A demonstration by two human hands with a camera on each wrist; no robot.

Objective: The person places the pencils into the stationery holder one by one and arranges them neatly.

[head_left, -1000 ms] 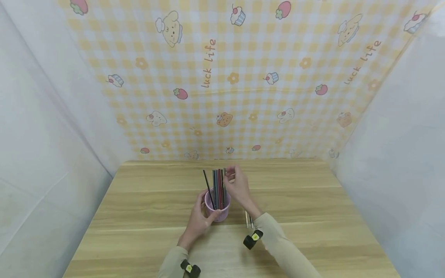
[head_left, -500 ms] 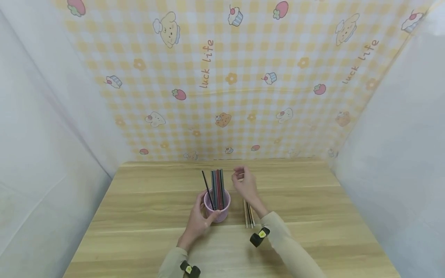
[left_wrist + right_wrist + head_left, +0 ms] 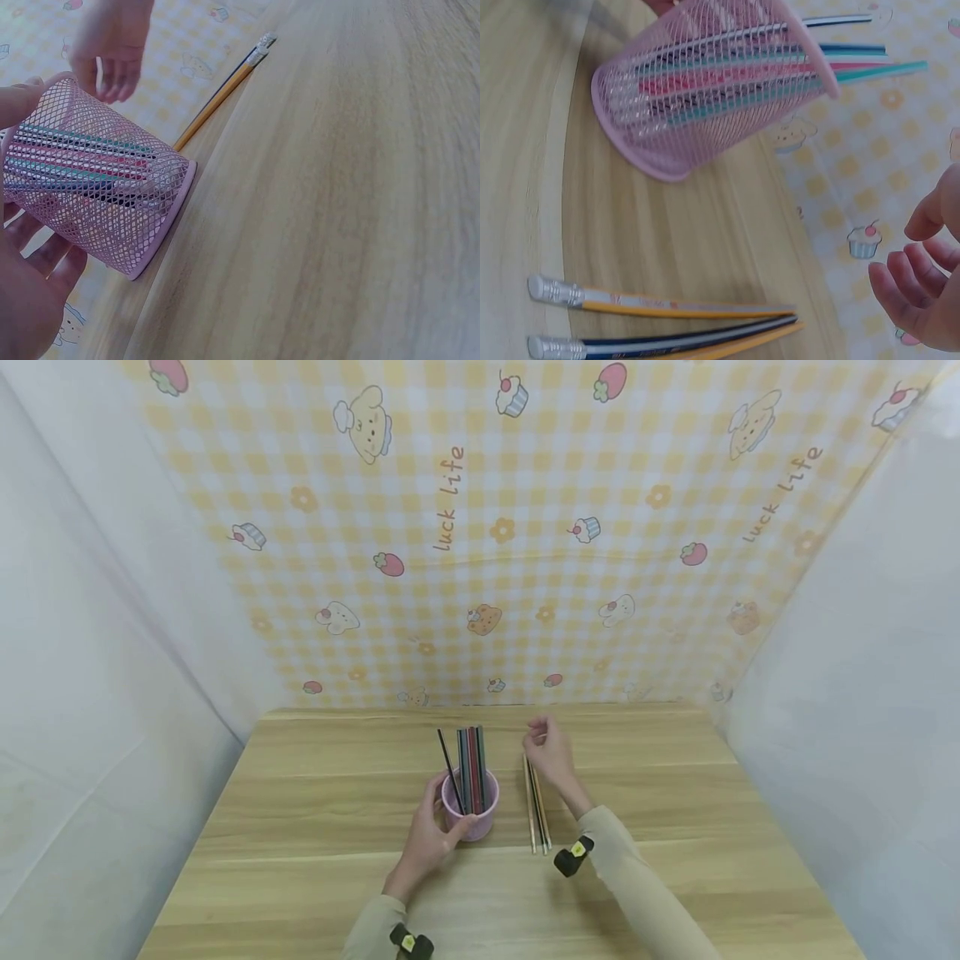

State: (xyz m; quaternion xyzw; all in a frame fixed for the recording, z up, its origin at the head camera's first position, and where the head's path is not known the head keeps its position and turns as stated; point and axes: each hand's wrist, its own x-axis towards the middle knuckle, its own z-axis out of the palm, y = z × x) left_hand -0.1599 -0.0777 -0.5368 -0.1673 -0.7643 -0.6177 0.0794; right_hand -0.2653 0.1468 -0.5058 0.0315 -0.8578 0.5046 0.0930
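Observation:
A pink mesh cup stands on the wooden table with several pencils upright in it. My left hand grips the cup from its left side. My right hand hovers empty to the right of the cup, fingers loosely curled, above the far ends of a few loose pencils lying on the table. One of those pencils shows in the left wrist view.
A yellow checked cloth with cartoon prints hangs behind the table. White sheets close off both sides. Bare tabletop lies to the left and right of the hands.
My right hand has moved from the pencil tops in the cup rightward, to above the loose pencils, uncovering them. The left hand and cup have stayed put.

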